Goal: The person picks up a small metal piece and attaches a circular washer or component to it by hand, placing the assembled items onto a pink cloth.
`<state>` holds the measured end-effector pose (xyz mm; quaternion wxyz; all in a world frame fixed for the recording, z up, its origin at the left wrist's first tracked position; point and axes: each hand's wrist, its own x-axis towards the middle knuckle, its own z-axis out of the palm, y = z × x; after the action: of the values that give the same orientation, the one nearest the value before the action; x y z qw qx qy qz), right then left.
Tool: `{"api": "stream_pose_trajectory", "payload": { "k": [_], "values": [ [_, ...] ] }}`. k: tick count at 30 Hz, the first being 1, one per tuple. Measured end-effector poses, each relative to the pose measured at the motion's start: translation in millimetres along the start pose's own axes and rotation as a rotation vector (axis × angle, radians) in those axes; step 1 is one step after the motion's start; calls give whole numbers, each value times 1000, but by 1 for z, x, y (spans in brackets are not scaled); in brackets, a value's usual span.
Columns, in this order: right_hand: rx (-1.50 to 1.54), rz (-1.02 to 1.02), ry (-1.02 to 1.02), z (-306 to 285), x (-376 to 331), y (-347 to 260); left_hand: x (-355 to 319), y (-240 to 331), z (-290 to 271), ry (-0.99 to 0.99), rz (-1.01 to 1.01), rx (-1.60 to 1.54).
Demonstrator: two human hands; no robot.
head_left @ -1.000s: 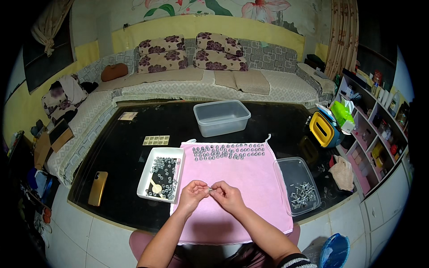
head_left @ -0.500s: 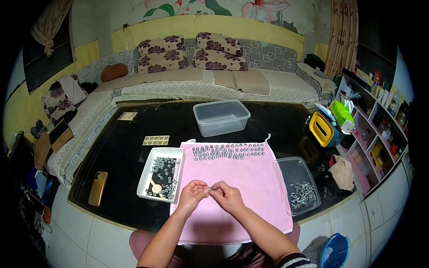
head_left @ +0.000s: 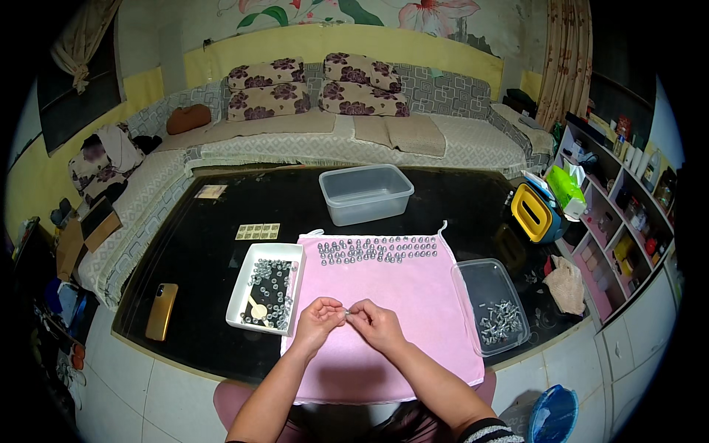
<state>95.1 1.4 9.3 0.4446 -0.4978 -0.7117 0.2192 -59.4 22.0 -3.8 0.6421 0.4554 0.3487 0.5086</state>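
Observation:
Over the pink cloth [head_left: 413, 362], my left hand [head_left: 317, 321] and my right hand [head_left: 377, 325] meet fingertip to fingertip. Both pinch a tiny silver metal piece [head_left: 347, 311], mostly covered by the fingers; its exact kind is too small to tell. Several rows of small silver metal pieces [head_left: 378, 249] stand along the cloth's far edge. Left of my hands, a white tray [head_left: 235, 295] holds round nut-like metal pieces [head_left: 275, 282] and a cream-coloured piece with a round end [head_left: 258, 312]. On the right, a shallow clear plastic tray [head_left: 484, 277] contains a pile of small screws [head_left: 502, 323].
A clear plastic tub [head_left: 365, 205] stands beyond the cloth on the black table [head_left: 192, 244]. A gold phone [head_left: 161, 311] lies at the left, a sticker-like sheet [head_left: 258, 232] behind the white tray. At the right are a yellow-and-blue box [head_left: 533, 213] and a beige cloth [head_left: 565, 286].

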Motion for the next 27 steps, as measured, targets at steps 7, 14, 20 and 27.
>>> {"api": "stream_pose_trajectory", "payload": {
  "k": [7, 14, 20, 27],
  "values": [
    [-8, -13, -17, -1, 0, 1, 0, 0, 0, -7, 3, -10],
    [-30, -5, -7, 0, 0, -1, -1, 1, 1, -4, 7, -15],
    [11, 41, -8, 0, 0, 0, 1, -3, -1, -19, 16, -21],
    [-48, 2, -17, 0, 1, 4, 0, 0, 0, -17, 11, -11]
  ]
}}
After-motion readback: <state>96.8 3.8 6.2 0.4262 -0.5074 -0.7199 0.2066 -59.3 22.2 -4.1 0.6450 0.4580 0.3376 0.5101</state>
